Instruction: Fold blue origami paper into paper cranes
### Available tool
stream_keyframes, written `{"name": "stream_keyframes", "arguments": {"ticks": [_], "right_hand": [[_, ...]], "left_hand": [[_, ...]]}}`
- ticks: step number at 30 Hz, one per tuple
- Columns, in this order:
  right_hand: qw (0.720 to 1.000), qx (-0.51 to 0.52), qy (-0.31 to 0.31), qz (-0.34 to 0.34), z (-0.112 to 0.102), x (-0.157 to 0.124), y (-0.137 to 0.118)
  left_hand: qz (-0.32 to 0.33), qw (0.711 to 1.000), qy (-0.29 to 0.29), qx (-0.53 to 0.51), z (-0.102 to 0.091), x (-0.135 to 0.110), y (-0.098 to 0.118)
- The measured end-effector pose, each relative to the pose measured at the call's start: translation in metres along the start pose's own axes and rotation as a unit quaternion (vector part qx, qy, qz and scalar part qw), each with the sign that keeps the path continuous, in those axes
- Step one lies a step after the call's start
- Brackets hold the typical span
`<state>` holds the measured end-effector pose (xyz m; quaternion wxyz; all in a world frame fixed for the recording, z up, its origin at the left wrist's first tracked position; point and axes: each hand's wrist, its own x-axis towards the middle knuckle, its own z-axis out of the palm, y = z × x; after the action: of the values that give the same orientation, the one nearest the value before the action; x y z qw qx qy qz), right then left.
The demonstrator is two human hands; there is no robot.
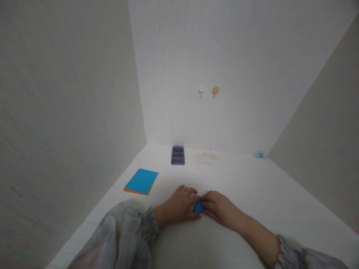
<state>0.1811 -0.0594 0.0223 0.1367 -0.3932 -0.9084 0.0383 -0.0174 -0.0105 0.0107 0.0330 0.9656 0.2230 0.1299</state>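
Fingers (209, 204) of both hands meeting on one folded blue paper

Two hands, one paper. Folded blue paper (198, 207) is lying low on the white table (238, 179), right between the hands, partly covered by them. Right hand (221, 209) is reaching in from the right, palm down, forearm slanting; its fingers are bunching narrow, pinching the paper's right end, thumb on the near side. Left hand (179, 205) is lying nearly flat, back up, wrist low; its index is curving over the far edge, thumb stretching along the near edge, paper sitting in the gap. Gripping or just pressing with the left: cannot tell. Two grey sleeves with gathered cuffs are covering the forearms, the left one (112, 239) down to the wrist, the right one (291, 254) sitting further back.

Counts: one paper stack (141, 182) is lying left of the hands, one blue sheet on top, orange edges peeking out below; total sheets unclear. One dark rectangular object (178, 155) is sitting near the back wall, pixelated. Two hooks are hanging on that wall: one white hook (201, 89), one yellow hook (215, 90). One light-blue item (260, 155) is lying by the back right corner, too small to name.
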Motion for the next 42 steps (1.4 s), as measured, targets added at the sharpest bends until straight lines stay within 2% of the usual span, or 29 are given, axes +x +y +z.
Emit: {"name": "stream_keyframes", "arguments": {"ticks": [5,11,16,20,23,27,30,35,36,38,42], "right_hand": [[1.0,-0.011,-0.006,-0.022,0.001,0.002,0.003],[0.999,-0.012,0.038,-0.036,0.009,0.0,0.007],[0.993,-0.002,0.118,0.009,0.015,-0.002,0.01],[0.987,-0.004,0.154,0.052,0.014,0.002,0.009],[0.98,0.024,0.182,0.074,0.009,0.009,0.006],[0.971,0.089,0.205,0.088,0.007,0.021,-0.003],[0.963,0.119,0.223,0.097,0.013,0.027,-0.012],[0.947,0.151,0.255,0.121,0.025,0.032,-0.02],[0.945,0.154,0.263,0.122,0.026,0.032,-0.02],[0.94,0.164,0.273,0.119,0.028,0.032,-0.02],[0.933,0.21,0.273,0.105,0.028,0.032,-0.02]], "left_hand": [[0.009,1.0,0.004,-0.013,0.003,0.001,-0.006],[0.002,0.994,0.03,-0.103,0.01,0.001,-0.011],[-0.036,0.977,0.064,-0.2,0.011,0.003,-0.007],[-0.088,0.943,0.112,-0.301,0.011,0.005,-0.003],[-0.169,0.891,0.145,-0.396,0.012,0.007,-0.002],[-0.282,0.764,0.214,-0.54,0.015,0.008,-0.005],[-0.301,0.675,0.257,-0.622,0.016,0.008,-0.008],[-0.273,0.538,0.284,-0.745,0.014,0.01,-0.006],[-0.276,0.52,0.279,-0.759,0.014,0.01,-0.005],[-0.286,0.508,0.249,-0.774,0.013,0.011,-0.002],[-0.275,0.518,0.23,-0.777,0.013,0.011,0.0]]}}
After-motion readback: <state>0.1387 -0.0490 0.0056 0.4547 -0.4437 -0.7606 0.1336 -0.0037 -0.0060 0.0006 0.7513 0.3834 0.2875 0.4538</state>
